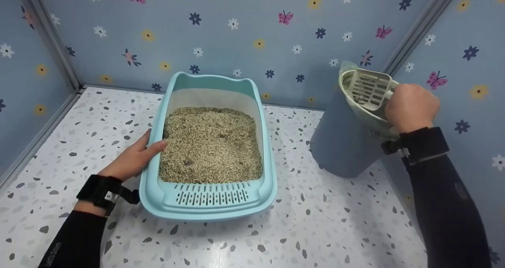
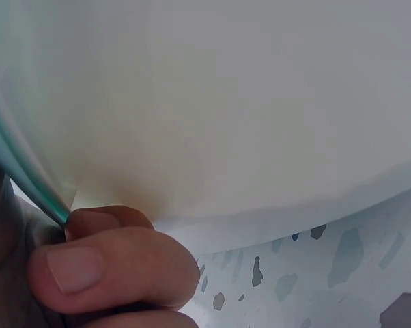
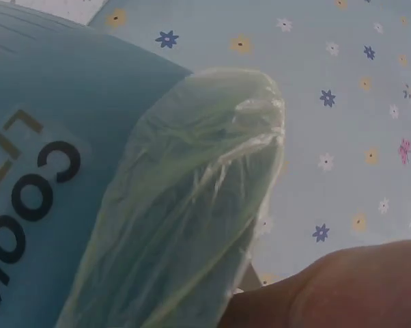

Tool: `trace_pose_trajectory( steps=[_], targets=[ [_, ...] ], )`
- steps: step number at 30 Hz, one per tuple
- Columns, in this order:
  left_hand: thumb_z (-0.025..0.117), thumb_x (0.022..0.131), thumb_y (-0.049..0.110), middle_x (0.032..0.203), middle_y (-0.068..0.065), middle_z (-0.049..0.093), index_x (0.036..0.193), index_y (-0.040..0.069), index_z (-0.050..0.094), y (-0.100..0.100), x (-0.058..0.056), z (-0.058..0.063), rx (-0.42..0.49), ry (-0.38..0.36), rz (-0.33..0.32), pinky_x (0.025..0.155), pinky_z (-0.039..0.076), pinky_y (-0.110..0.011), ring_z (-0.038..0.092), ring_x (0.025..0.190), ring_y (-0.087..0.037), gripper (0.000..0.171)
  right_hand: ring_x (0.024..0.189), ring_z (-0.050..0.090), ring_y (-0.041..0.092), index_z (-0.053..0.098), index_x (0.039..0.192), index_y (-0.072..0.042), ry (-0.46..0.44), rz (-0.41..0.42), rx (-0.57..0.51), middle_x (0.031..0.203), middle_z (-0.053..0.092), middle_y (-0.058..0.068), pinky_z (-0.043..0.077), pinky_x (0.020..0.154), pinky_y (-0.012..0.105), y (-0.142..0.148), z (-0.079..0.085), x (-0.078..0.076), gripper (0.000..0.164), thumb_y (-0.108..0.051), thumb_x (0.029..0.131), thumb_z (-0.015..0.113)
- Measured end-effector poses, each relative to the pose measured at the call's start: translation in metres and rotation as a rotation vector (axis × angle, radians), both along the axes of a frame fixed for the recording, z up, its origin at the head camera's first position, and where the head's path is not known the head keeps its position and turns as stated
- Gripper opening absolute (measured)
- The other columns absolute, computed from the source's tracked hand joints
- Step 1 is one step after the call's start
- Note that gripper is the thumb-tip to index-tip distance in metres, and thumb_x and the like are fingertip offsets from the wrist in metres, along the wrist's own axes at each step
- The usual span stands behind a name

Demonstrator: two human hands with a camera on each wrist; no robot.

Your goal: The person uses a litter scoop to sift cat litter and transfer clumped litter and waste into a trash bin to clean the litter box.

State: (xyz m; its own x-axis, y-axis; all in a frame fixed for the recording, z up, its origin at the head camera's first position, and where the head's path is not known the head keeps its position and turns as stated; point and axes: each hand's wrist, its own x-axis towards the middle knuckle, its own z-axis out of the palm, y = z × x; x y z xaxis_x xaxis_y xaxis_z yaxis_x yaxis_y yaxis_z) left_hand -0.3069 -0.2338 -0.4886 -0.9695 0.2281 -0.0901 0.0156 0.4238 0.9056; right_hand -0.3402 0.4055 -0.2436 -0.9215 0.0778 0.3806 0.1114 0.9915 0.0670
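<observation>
A turquoise-rimmed litter box (image 1: 209,212) full of tan granular litter (image 1: 213,141) stands on the table. My left hand (image 1: 136,155) grips its left rim, thumb over the edge; in the left wrist view the curled fingers (image 2: 123,263) sit under the rim beside the pale wall (image 2: 260,123). At the right, my right hand (image 1: 412,106) holds a slotted litter scoop (image 1: 370,88) by its handle, tilted over the mouth of a blue bin (image 1: 343,141). Small dark bits show at the scoop's lower end. A thin pale green bag (image 3: 199,178) lines the bin and folds over its rim.
The speckled white table (image 1: 298,220) is bounded by flowered blue panels (image 1: 236,31) at the back and both sides. The bin stands close to the right-hand panel (image 1: 473,114). A few darker clumps lie in the litter.
</observation>
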Motion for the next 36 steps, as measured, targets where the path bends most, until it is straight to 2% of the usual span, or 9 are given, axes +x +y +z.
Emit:
trace_pose_trajectory(
  steps=[2, 6, 9, 14, 21, 26, 29, 32, 36],
  targets=[
    [0.051, 0.114, 0.063, 0.074, -0.005, 0.052, 0.180, 0.039, -0.003, 0.000, 0.000, 0.000, 0.008, 0.000, 0.000, 0.046, 0.045, -0.033, 0.042, 0.049, -0.012, 0.089, 0.058, 0.053, 0.040, 0.056, 0.068, 0.001, 0.094, 0.036, 0.072, 0.069, 0.058, 0.024, 0.044, 0.048, 0.055, -0.005, -0.003, 0.001, 0.018, 0.004, 0.086, 0.057],
    [0.051, 0.114, 0.063, 0.073, -0.003, 0.052, 0.180, 0.037, -0.003, -0.001, -0.001, -0.001, 0.008, 0.009, -0.005, 0.045, 0.044, -0.032, 0.041, 0.049, -0.011, 0.089, 0.072, 0.060, 0.050, 0.055, 0.073, 0.007, 0.250, 0.078, 0.206, 0.079, 0.060, 0.031, 0.051, 0.071, 0.064, -0.013, -0.009, 0.003, 0.015, 0.009, 0.087, 0.054],
    [0.050, 0.114, 0.064, 0.075, -0.005, 0.054, 0.180, 0.035, -0.004, -0.002, -0.002, -0.002, 0.002, 0.010, -0.006, 0.045, 0.043, -0.031, 0.041, 0.049, -0.012, 0.090, 0.085, 0.064, 0.053, 0.057, 0.080, 0.012, 0.264, 0.064, 0.275, 0.088, 0.063, 0.034, 0.052, 0.086, 0.067, -0.016, -0.008, 0.004, 0.011, 0.009, 0.090, 0.053],
    [0.050, 0.115, 0.063, 0.077, -0.006, 0.057, 0.180, 0.036, -0.004, -0.002, -0.002, -0.002, 0.001, 0.002, -0.005, 0.046, 0.043, -0.032, 0.042, 0.049, -0.012, 0.088, 0.089, 0.064, 0.052, 0.055, 0.080, 0.011, 0.255, 0.044, 0.342, 0.090, 0.063, 0.034, 0.048, 0.090, 0.065, -0.015, -0.005, 0.003, 0.014, 0.008, 0.093, 0.053],
    [0.050, 0.115, 0.063, 0.078, -0.009, 0.061, 0.180, 0.036, -0.004, -0.002, -0.002, -0.001, 0.000, 0.005, -0.005, 0.046, 0.045, -0.032, 0.044, 0.049, -0.012, 0.089, 0.085, 0.061, 0.053, 0.050, 0.074, 0.007, 0.287, 0.035, 0.242, 0.087, 0.061, 0.034, 0.047, 0.088, 0.067, -0.014, 0.000, 0.009, 0.019, 0.006, 0.093, 0.048],
    [0.051, 0.114, 0.065, 0.077, -0.008, 0.059, 0.180, 0.035, -0.005, 0.000, -0.002, 0.000, 0.009, 0.004, -0.011, 0.045, 0.044, -0.032, 0.043, 0.049, -0.012, 0.091, 0.084, 0.059, 0.052, 0.050, 0.077, 0.006, 0.270, -0.006, 0.163, 0.089, 0.059, 0.033, 0.049, 0.083, 0.067, -0.027, 0.012, 0.026, 0.018, 0.002, 0.095, 0.050],
    [0.050, 0.115, 0.062, 0.075, -0.007, 0.056, 0.180, 0.034, -0.006, -0.001, -0.002, 0.000, 0.008, 0.009, -0.014, 0.045, 0.044, -0.033, 0.042, 0.048, -0.012, 0.090, 0.076, 0.057, 0.050, 0.057, 0.084, 0.009, 0.305, 0.061, 0.119, 0.086, 0.060, 0.030, 0.045, 0.073, 0.063, -0.046, 0.017, 0.037, 0.019, -0.001, 0.099, 0.054],
    [0.049, 0.116, 0.059, 0.077, -0.007, 0.057, 0.180, 0.035, -0.006, -0.001, -0.003, -0.001, 0.011, 0.010, -0.013, 0.046, 0.044, -0.032, 0.042, 0.048, -0.012, 0.088, 0.068, 0.056, 0.045, 0.072, 0.098, 0.010, 0.301, 0.201, 0.065, 0.084, 0.065, 0.028, 0.041, 0.060, 0.056, -0.072, 0.017, 0.044, 0.021, -0.009, 0.104, 0.066],
    [0.049, 0.115, 0.061, 0.077, -0.007, 0.058, 0.180, 0.036, -0.004, -0.001, -0.003, -0.002, 0.012, 0.007, -0.009, 0.045, 0.044, -0.032, 0.043, 0.048, -0.012, 0.088, 0.068, 0.063, 0.038, 0.080, 0.110, 0.003, 0.131, 0.333, -0.018, 0.087, 0.073, 0.022, 0.049, 0.055, 0.056, -0.113, 0.011, 0.050, 0.026, -0.021, 0.101, 0.083]
  ],
)
